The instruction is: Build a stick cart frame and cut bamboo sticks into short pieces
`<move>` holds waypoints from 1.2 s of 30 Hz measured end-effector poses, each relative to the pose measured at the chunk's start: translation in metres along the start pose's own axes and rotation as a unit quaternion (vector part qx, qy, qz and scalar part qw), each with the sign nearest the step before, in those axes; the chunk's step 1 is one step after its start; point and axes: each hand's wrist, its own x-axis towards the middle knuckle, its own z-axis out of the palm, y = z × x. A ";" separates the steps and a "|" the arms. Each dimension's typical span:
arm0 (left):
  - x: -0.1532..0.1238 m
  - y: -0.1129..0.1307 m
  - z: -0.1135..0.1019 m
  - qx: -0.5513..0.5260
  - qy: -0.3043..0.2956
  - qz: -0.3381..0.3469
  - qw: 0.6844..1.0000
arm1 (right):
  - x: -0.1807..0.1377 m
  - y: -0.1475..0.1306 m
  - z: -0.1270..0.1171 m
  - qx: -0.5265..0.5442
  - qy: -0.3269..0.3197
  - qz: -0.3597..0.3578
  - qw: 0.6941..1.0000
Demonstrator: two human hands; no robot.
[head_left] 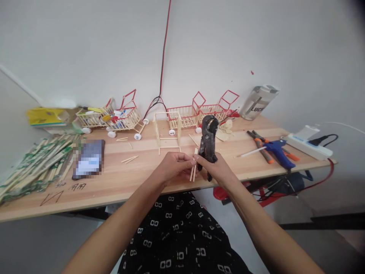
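The left hand (173, 165) pinches two thin wooden sticks (193, 171) upright over the near edge of the pale wooden table (137, 179). Beside them, the right hand (218, 170) is wrapped round a black cutter (208, 137). Beyond are red-framed stick carts (185, 116), a blue glue gun (278, 150) to the right and wrapped chopsticks (37, 163) to the left. A cable (164, 49) runs down the white wall (85, 49).
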 end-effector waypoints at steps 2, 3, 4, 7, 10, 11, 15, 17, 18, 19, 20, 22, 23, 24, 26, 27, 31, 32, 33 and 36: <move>-0.001 -0.001 -0.001 -0.005 0.000 -0.004 1.000 | 0.000 -0.001 0.001 -0.010 0.001 0.003 1.000; -0.001 -0.002 -0.001 -0.007 0.000 -0.005 1.000 | 0.000 -0.002 0.002 -0.016 0.003 0.000 1.000; -0.002 -0.003 -0.002 -0.007 0.002 -0.005 1.000 | 0.000 -0.002 0.003 -0.024 0.007 -0.004 1.000; -0.004 -0.006 -0.003 0.000 0.010 -0.004 1.000 | -0.001 -0.005 0.006 -0.043 0.009 -0.009 0.999; -0.007 -0.008 -0.004 0.000 0.012 -0.007 1.000 | -0.003 -0.008 0.008 -0.048 0.001 -0.009 0.999; -0.009 -0.008 -0.005 -0.007 0.008 -0.011 1.000 | -0.004 -0.009 0.009 -0.047 -0.003 -0.013 0.999; -0.014 -0.009 -0.006 -0.042 -0.003 -0.013 0.999 | -0.005 -0.009 0.012 -0.038 -0.012 -0.023 0.999; -0.016 -0.010 -0.007 -0.054 -0.004 -0.011 0.998 | -0.004 -0.008 0.013 -0.017 -0.019 -0.022 0.999; -0.016 -0.010 -0.007 -0.057 -0.004 -0.011 0.998 | -0.004 -0.008 0.014 -0.008 -0.022 -0.025 0.999; -0.017 -0.010 -0.007 -0.060 -0.004 -0.013 0.998 | -0.003 -0.007 0.014 -0.001 -0.023 -0.029 0.999; -0.017 -0.011 -0.007 -0.063 -0.005 -0.014 0.998 | -0.003 -0.007 0.015 0.003 -0.021 -0.034 0.999; -0.018 -0.012 -0.008 -0.066 -0.012 -0.017 0.998 | -0.004 -0.007 0.016 0.002 -0.012 -0.036 0.999; -0.018 -0.013 -0.008 -0.068 -0.015 -0.018 0.997 | -0.004 -0.007 0.016 0.000 -0.007 -0.032 0.999; -0.018 -0.014 -0.009 -0.068 -0.014 -0.017 0.997 | -0.005 -0.007 0.016 0.001 -0.003 -0.022 1.000; -0.018 -0.015 -0.011 -0.058 0.002 -0.008 0.998 | -0.005 -0.005 0.016 0.007 0.005 0.005 1.000; -0.019 -0.015 -0.012 -0.046 0.016 0.000 0.999 | -0.005 -0.004 0.016 0.013 0.009 0.015 1.000; -0.026 -0.013 -0.019 -0.002 0.065 0.048 0.997 | 0.000 0.002 0.016 0.071 0.046 -0.002 0.996; -0.028 -0.013 -0.020 -0.005 0.079 0.060 0.995 | 0.002 0.004 0.017 0.092 0.061 -0.012 0.994; -0.029 -0.013 -0.022 -0.014 0.098 0.072 0.992 | 0.004 0.005 0.018 0.111 0.076 -0.019 0.991; -0.032 -0.014 -0.024 -0.060 0.171 0.118 0.976 | 0.009 0.004 0.025 0.149 0.113 -0.027 0.982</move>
